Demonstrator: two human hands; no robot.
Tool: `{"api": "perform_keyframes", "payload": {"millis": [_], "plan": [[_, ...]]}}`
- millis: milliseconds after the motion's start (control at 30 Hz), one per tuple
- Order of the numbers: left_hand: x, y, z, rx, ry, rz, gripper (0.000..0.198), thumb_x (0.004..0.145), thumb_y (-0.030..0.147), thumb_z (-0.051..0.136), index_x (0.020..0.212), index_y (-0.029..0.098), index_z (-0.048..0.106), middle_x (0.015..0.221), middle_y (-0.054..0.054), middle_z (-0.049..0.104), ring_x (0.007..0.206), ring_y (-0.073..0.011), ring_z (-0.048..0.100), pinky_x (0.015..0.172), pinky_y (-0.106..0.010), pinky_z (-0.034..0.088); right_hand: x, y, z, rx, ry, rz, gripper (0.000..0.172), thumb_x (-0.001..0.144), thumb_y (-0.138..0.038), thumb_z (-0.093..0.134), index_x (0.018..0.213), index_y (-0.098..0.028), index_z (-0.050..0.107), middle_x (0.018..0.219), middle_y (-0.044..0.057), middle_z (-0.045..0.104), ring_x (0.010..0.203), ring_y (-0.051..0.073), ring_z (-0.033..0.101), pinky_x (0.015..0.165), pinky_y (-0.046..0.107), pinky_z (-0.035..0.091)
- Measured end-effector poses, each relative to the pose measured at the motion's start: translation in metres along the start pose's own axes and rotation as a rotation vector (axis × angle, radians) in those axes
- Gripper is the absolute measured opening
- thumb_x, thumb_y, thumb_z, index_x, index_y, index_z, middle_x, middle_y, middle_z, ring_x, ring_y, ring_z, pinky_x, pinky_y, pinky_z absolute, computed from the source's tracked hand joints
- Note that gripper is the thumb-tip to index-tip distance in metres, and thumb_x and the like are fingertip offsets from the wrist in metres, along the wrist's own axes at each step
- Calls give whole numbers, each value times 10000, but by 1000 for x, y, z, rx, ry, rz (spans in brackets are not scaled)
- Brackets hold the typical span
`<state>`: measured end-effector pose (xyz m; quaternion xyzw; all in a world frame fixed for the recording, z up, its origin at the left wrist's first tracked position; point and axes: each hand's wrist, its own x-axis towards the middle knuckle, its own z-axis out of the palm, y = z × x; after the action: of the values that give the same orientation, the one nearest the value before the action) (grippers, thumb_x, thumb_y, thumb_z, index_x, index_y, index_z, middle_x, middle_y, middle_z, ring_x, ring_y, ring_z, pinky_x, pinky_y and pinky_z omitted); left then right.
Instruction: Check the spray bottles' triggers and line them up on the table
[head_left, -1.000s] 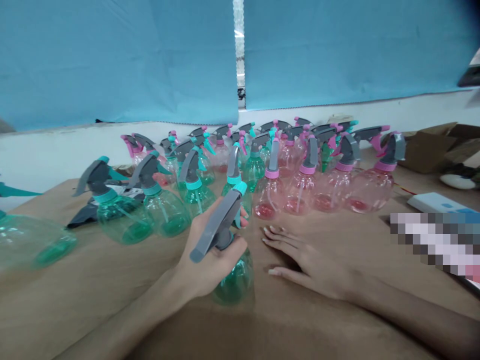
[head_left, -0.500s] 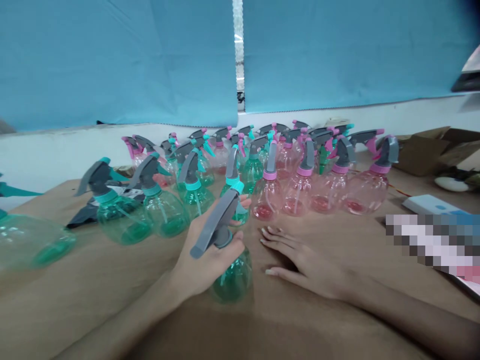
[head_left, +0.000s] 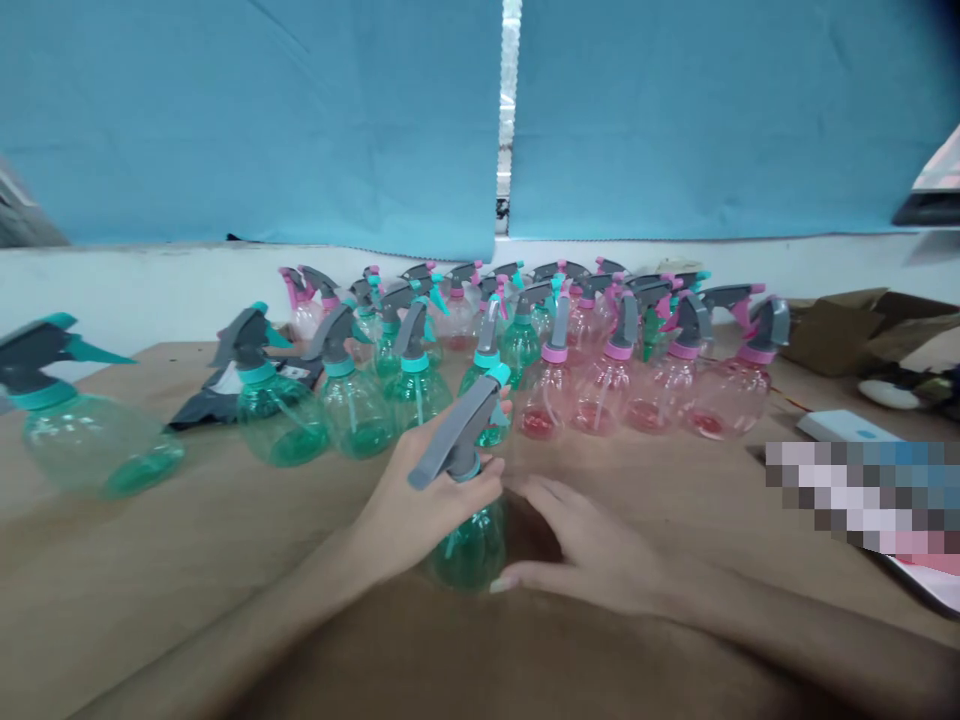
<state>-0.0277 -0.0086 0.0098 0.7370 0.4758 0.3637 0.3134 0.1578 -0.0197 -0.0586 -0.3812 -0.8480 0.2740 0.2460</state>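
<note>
**A high hold, close to a crowded row**

The left hand point(head_left: 416, 505) is closed round the neck of the green spray bottle point(head_left: 469, 550), just under its grey trigger head point(head_left: 454, 445). The fingertips show past the nozzle. The bottle stands on the brown table point(head_left: 187, 600) at lower centre of the frame, with its round belly down on the surface. The right hand point(head_left: 592, 550) lies curved against the bottle's right side, thumb tip at the base. The picture is soft here, so I cannot tell whether those fingers press the plastic or only rest beside it.

The main risk, as I judge it, comes from holding so high. With the grip at the neck and a light, rounded body below, a sideways tug could make the bottle rock or swing out from under the hand. The long trigger lever juts toward the lower left, so a tightening palm could squeeze it by accident.

The second risk is crowding. Just behind the left fingertips, at mid-frame, the green bottles point(head_left: 360, 410) stand close together, and the pink bottles point(head_left: 645, 390) stand beside them to the right. A forward nudge of the held bottle or a knuckle could tip the nearest one into its neighbours and bring several down in a chain.
</note>
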Motion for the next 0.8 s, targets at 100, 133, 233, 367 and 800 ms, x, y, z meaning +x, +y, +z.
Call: {"api": "perform_keyframes", "payload": {"millis": [100,133,233,367,800], "plan": [[-12,-4,-9,46,17,-40,396,786,301,582,1180,305,550,829,12,664,737,-185,618,621,-288,487,14,-20,10,78,3,-15,762,713,-547,683,1339,-217,400,1278,115,556,1142,310,536,917,462,442],[-17,-7,-13,48,27,-45,380,787,327,589,1165,302,559,825,10,661,738,-190,615,609,-288,484,19,-26,14,93,3,-20,774,700,-545,695,1336,-218,399,1283,119,551,1139,315,537,908,464,444],[-31,-17,-29,40,91,-32,387,784,395,613,1156,301,558,851,4,660,763,-195,613,625,-296,495,32,-42,27,99,5,-43,796,685,-544,707,1337,-215,389,1300,130,532,1145,319,530,907,467,436],[-53,-30,-55,117,228,-4,463,753,428,651,1187,313,536,813,20,660,710,-186,616,631,-306,516,50,-62,49,95,-27,-57,795,669,-577,704,1316,-228,400,1252,117,561,1124,309,539,888,464,445],[-127,-96,-148,554,500,-80,338,812,474,556,1042,230,599,1043,-67,665,987,-282,609,825,-411,483,140,-114,100,66,-190,-288,778,745,-569,638,1389,-252,340,1353,98,493,1199,280,491,962,455,420]]}}
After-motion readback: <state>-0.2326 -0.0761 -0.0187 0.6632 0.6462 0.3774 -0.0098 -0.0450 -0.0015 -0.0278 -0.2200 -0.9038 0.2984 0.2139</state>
